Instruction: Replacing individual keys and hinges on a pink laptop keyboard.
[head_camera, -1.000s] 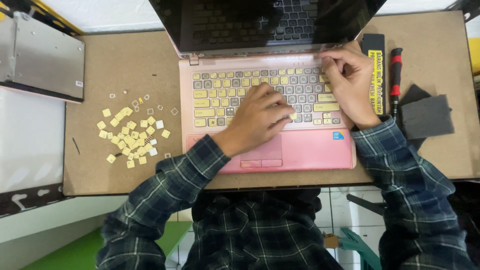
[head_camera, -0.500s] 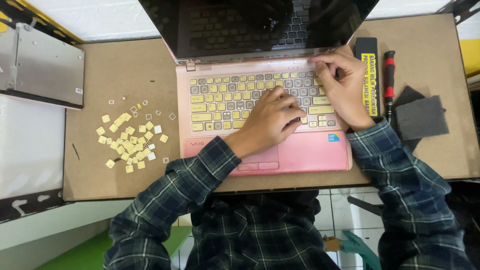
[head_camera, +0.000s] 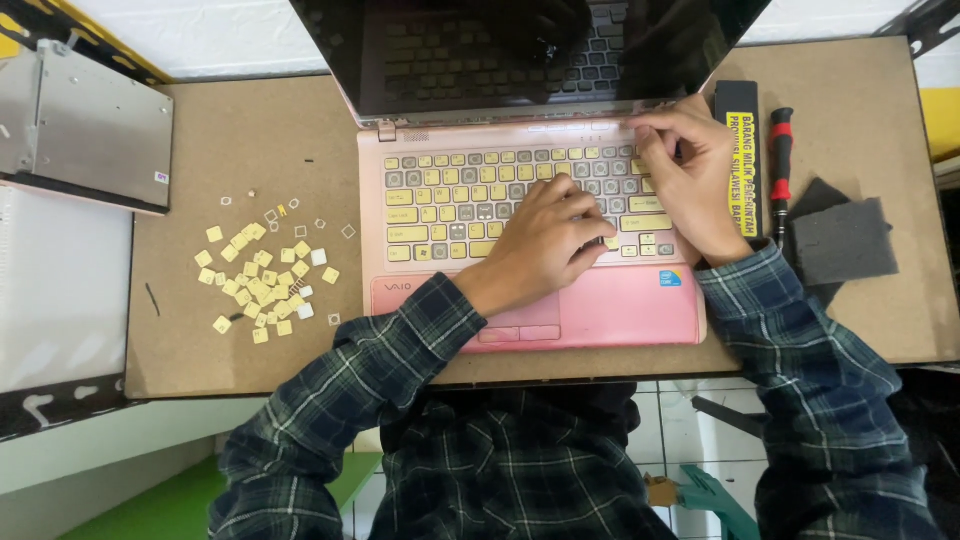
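Head view: a pink laptop (head_camera: 530, 240) lies open on the brown tabletop (head_camera: 250, 150), and both hands work on its keyboard. The left hand (head_camera: 545, 240) rests on the middle rows, fingers (head_camera: 590, 215) bent and held close together, the tips pressing down on the keys; I cannot tell if they pinch anything. The right hand (head_camera: 695, 180) is at the upper right corner of the keyboard, its fingers (head_camera: 655, 140) curled together and seeming to pinch or pry at one key there.

Well to the left of the left fingers lies a heap of loose yellowish keycaps (head_camera: 262, 285). Many keys near the fingers already show bare grey sockets, while others carry their caps, so in my judgement the work is about half done. Just right of the right fingers lie a black bar with a yellow label (head_camera: 742, 160) and a red-and-black screwdriver (head_camera: 780, 165).
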